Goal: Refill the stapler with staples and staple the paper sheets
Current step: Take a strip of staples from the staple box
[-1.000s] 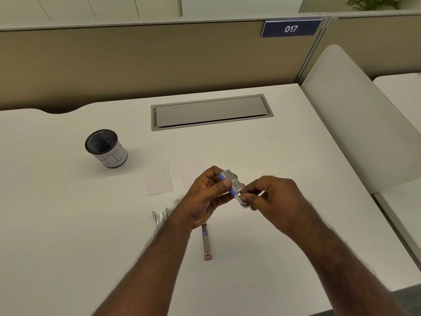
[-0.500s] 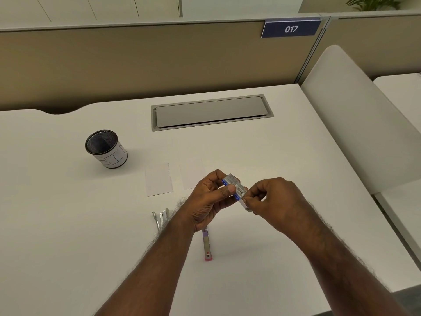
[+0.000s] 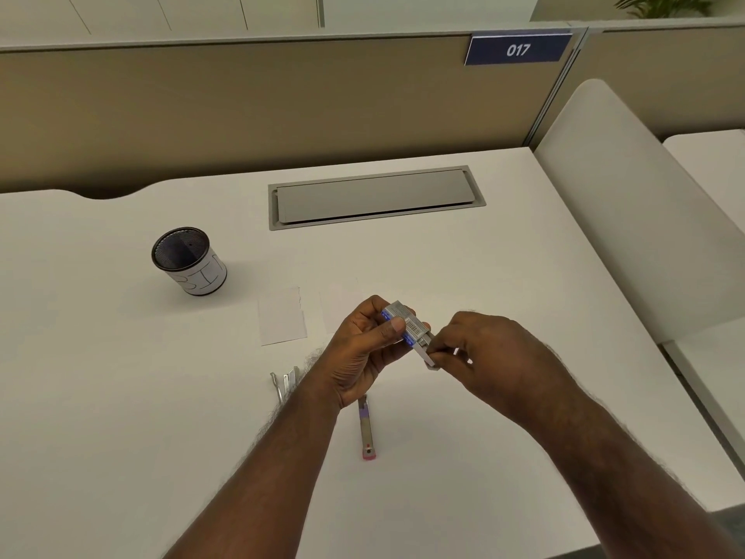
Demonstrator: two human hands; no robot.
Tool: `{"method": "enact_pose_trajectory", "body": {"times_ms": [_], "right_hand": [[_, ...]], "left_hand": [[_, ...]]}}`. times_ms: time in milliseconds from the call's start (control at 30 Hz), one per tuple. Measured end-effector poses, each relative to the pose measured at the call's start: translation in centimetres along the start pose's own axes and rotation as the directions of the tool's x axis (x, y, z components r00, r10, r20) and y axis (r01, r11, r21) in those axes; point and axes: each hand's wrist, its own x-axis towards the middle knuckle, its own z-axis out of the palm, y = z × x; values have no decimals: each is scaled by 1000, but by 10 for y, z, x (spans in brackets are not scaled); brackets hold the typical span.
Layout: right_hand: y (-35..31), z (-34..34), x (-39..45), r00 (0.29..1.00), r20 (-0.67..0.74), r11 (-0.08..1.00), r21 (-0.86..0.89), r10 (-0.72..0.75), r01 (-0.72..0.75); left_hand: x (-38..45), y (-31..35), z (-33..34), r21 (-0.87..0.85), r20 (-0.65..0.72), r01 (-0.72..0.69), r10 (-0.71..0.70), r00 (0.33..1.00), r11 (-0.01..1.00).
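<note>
Staple box (image 3: 407,322) between left hand (image 3: 363,349) and right hand (image 3: 496,357)

Above the white counter (image 3: 121,397), the left hand (image 3: 363,349) grips a small grey-and-blue cardboard staple box (image 3: 403,322) with a barcode, thumb across its near face. The right hand (image 3: 496,357) pinches the grey inner tray (image 3: 429,351) sticking out of the box's right end. Under the left wrist lies a slim grey stapler with a pink end (image 3: 367,433); metal pieces (image 3: 284,381) lie just left of it. Two white paper sheets (image 3: 282,316) lie beyond the hands. A black mesh cup with a white paper wrap (image 3: 189,262) stands far left, and a grey rectangular cable hatch (image 3: 375,197) sits at the far side.
</note>
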Motion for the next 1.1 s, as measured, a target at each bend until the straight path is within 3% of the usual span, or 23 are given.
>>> {"method": "enact_pose_trajectory", "body": {"times_ms": [233,567,800,1100], "right_hand": [[3,6,-3,992,-95,985,156,85,-69],[-1,5,-2,993,-100,991,121,65,-52],[-8,3,3,987,-46,984,95,156,-151],[-16,6,2,963,-87,966,59,255,-251]], "left_hand": [[-3,4,1,13,28,2,-2,1000,1000],[-6,4,2,35,29,27,-28,999,999],[-8,1,3,29,14,34,-34,999,999],[-8,-1,4,41,-5,33,-33,999,999]]}}
